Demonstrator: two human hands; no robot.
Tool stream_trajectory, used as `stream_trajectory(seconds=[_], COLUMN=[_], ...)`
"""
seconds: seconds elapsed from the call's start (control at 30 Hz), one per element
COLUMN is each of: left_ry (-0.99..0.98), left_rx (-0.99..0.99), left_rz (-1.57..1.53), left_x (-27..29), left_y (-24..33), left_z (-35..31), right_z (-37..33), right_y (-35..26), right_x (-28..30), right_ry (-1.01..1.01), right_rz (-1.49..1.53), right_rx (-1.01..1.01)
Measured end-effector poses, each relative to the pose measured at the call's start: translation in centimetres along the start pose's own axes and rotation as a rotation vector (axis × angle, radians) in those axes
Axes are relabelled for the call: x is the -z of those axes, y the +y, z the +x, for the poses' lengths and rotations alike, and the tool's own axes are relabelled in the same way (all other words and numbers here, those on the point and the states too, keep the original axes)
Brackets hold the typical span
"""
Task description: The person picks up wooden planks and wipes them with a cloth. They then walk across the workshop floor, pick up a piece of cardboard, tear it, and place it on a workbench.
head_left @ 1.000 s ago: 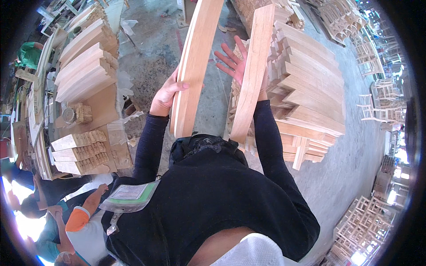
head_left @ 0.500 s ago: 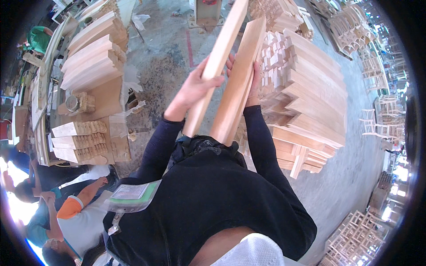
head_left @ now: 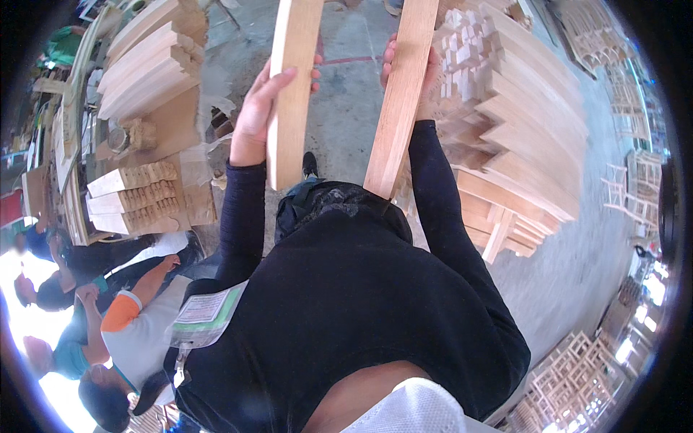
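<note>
My left hand (head_left: 261, 108) is closed round a pale wooden board (head_left: 292, 123), thumb across its upper face and fingertips showing at its right edge. My right hand (head_left: 427, 79) grips a second wooden board (head_left: 398, 108), slightly browner, from its right side, with fingertips curling round the left edge. Both boards point away from me, their near ends close to my waist and their far ends cut off by the top of the picture. A wide gap of floor shows between them. Right of my right hand rises a tall stack of wooden pieces (head_left: 530, 123).
On the left, a bench (head_left: 170, 137) bears piles of wooden boards (head_left: 148, 72) and shorter notched blocks (head_left: 133, 195). Several people (head_left: 137, 317) stand at the lower left. Chair frames (head_left: 635, 191) and a pile of wooden frames (head_left: 577, 382) line the right side.
The two boards have moved apart, the left one swinging left and more upright with my left hand. My right hand has shifted slightly up and right with its board.
</note>
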State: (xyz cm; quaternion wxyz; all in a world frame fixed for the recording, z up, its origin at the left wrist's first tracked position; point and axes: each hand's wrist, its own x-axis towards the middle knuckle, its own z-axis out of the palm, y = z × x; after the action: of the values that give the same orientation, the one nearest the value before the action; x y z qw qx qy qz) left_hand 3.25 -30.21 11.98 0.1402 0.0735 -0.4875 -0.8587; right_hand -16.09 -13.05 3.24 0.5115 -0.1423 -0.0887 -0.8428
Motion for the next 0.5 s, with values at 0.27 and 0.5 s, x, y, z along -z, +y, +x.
stream_trajectory(seconds=[0.27, 0.5], left_ry=[0.337, 0.611], left_rx=[-0.243, -0.121], left_rz=[1.121, 1.161], left_x=[-2.9, -0.2], left_y=[-8.3, -4.3], left_z=[0.4, 0.1], right_z=[3.9, 8.5], right_y=[4.0, 10.1], right_x=[-0.1, -1.0], right_ry=[0.338, 0.541], right_rz=[-0.524, -0.849], right_rx=[-0.21, -0.24])
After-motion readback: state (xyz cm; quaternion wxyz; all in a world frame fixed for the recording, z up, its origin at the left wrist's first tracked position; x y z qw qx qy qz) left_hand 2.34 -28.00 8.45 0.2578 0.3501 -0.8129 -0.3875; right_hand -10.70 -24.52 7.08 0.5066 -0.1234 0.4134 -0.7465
